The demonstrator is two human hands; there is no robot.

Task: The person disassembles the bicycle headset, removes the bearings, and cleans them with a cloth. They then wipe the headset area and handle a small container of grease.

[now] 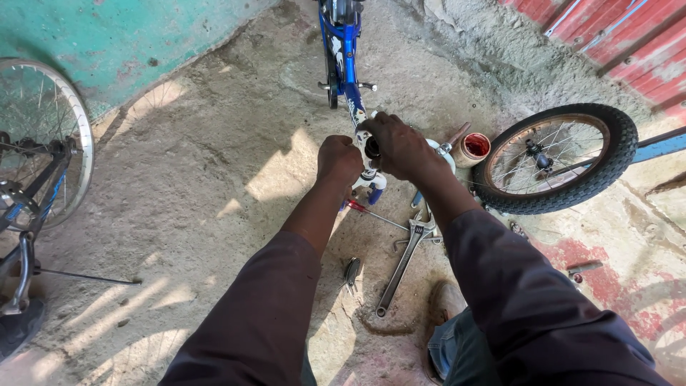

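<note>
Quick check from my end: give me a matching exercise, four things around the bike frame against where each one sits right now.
Things:
1. small tyred wheel
2. long wrench
3. red-filled tub
4. spoked wheel

Places:
A. far left, by the green wall
B. on the ground below the hands
C. lying flat at right of the blue frame
D. between the right hand and the tyred wheel

Pairs: 1-C, 2-B, 3-D, 4-A

Loose black-tyred wheel (562, 159) lay on concrete floor (214, 186); red-lidded jar (471, 149), long wrench (401, 266), spoked wheel (39, 143) nearby.
</note>
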